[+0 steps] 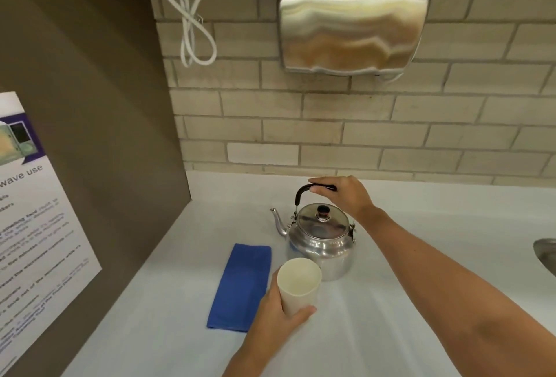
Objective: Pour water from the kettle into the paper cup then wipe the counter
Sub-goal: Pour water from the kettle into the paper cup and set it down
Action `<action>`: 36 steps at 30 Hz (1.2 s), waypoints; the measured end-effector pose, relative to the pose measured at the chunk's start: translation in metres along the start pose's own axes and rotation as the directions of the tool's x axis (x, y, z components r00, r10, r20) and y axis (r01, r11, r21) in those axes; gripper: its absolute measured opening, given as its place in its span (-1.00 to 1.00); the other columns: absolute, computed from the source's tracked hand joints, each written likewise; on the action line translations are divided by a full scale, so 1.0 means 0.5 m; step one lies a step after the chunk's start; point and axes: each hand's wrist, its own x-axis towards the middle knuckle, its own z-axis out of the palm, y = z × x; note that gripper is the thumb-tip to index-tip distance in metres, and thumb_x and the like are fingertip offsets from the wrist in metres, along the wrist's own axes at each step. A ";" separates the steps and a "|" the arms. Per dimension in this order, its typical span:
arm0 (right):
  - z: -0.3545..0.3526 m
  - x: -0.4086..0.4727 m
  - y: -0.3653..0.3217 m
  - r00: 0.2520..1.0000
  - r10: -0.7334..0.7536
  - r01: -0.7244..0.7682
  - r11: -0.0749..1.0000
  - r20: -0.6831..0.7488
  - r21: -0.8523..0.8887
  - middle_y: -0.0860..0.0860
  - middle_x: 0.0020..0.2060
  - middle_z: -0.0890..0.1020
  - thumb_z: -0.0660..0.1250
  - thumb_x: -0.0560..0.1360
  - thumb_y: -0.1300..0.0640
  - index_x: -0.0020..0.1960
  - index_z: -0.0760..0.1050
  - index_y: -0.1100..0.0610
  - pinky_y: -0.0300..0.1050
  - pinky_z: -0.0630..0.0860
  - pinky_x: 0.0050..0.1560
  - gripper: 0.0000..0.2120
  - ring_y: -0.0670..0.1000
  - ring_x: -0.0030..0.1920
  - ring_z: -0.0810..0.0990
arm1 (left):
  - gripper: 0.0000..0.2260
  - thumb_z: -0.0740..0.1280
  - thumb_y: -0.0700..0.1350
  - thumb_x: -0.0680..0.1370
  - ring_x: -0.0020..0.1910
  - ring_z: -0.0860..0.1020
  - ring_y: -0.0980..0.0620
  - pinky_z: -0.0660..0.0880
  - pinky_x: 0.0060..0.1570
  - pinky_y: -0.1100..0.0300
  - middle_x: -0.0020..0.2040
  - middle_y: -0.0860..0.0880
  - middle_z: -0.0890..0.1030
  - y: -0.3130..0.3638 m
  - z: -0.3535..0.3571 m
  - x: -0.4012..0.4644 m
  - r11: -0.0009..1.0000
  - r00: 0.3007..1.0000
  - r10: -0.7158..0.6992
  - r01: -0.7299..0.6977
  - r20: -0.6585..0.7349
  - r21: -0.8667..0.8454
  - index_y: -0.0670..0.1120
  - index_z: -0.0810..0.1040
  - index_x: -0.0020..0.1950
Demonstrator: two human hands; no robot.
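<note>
At frame centre on the smooth white counter (391, 301), the right grip (346, 196) clasps one round steel kettle (320, 241), the left grip (279, 313) one tapered paper cup (299, 285), beside one folded blue cloth (240, 286).

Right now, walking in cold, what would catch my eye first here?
Probably the shiny steel kettle standing mid-counter, with the right hand closed on its black handle. Just in front of it, the left hand holds an empty paper cup, beside a folded blue cloth lying flat on the white counter. Above, a gleaming metal hand dryer hangs on the brick wall.
</note>
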 end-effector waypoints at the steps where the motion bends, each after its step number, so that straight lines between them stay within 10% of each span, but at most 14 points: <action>1: 0.002 0.001 0.001 1.000 0.004 -0.003 1.000 -0.005 0.020 -0.09 0.06 0.68 0.38 0.41 -0.12 0.06 0.61 -0.10 -0.25 0.46 0.06 -0.75 -0.11 0.06 0.61 | -0.17 0.51 0.11 0.28 0.19 0.41 0.17 0.35 0.18 0.29 0.18 0.21 0.42 -0.001 0.000 0.000 1.000 1.000 -0.008 0.008 -0.001 0.004 0.07 0.13 0.41; 17: -0.165 -0.091 -0.091 0.983 -0.008 -0.014 0.993 -0.181 -0.119 -0.15 -0.07 0.71 0.37 0.36 -0.23 -0.01 0.61 -0.19 -0.32 0.44 -0.24 -0.75 -0.17 -0.19 0.58 | -0.28 0.52 -0.03 0.33 0.14 0.46 0.02 0.43 0.15 0.15 0.14 0.03 0.47 0.012 0.000 -0.006 1.000 1.000 0.016 -0.016 0.000 0.009 -0.07 0.22 0.38; 36: -0.260 -0.189 -0.190 0.951 -0.182 0.274 0.869 0.249 -0.411 -0.18 -0.07 0.71 0.35 0.39 -0.22 0.02 0.60 -0.20 -0.28 0.42 -0.23 -0.76 -0.17 -0.24 0.54 | -0.25 0.52 -0.02 0.33 0.08 0.44 0.03 0.39 0.05 0.15 0.20 -0.07 0.50 0.021 0.013 -0.023 1.000 0.997 0.014 -0.014 -0.079 0.001 -0.07 0.20 0.40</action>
